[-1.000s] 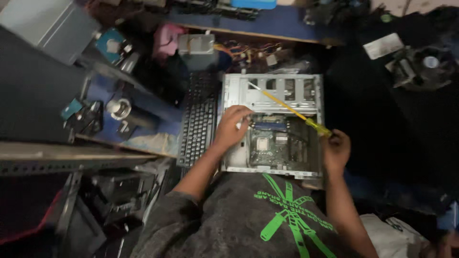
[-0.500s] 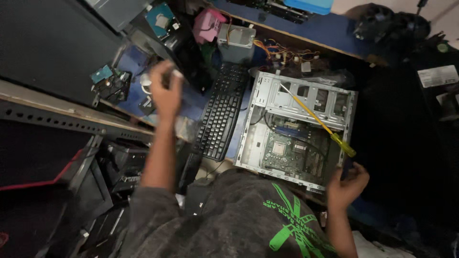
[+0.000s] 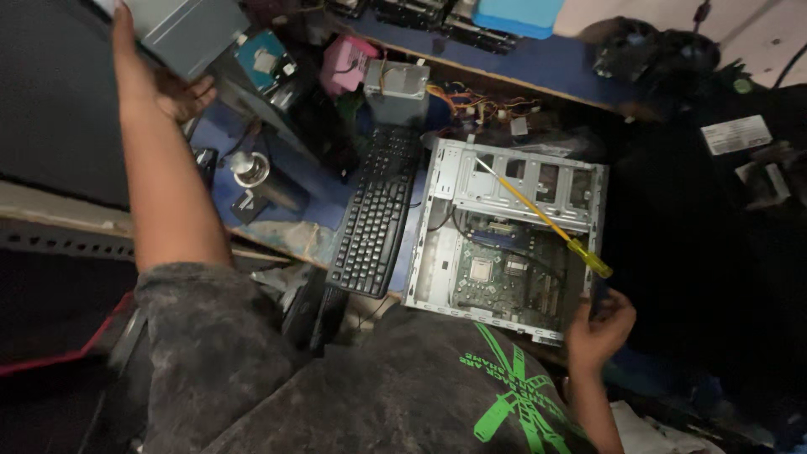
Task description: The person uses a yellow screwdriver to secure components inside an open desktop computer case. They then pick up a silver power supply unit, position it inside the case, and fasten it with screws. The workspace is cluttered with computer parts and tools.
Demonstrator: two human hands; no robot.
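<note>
An open grey computer case lies on its side, its green motherboard showing. A yellow-handled screwdriver rests slantwise across it. My right hand curls around the case's near right corner, just below the screwdriver's handle. My left hand is stretched far to the upper left, fingers up along the side of a grey metal box and thumb under its lower edge.
A black keyboard lies left of the case on a blue bench. Behind it are a small grey power unit with coloured wires, a pink object, a drive and a metal cylinder. Dark clutter lies at right.
My left hand left the inside of the case, swung left past the keyboard and now reaches up to the grey metal box. My right hand stays at the case's near right corner.
</note>
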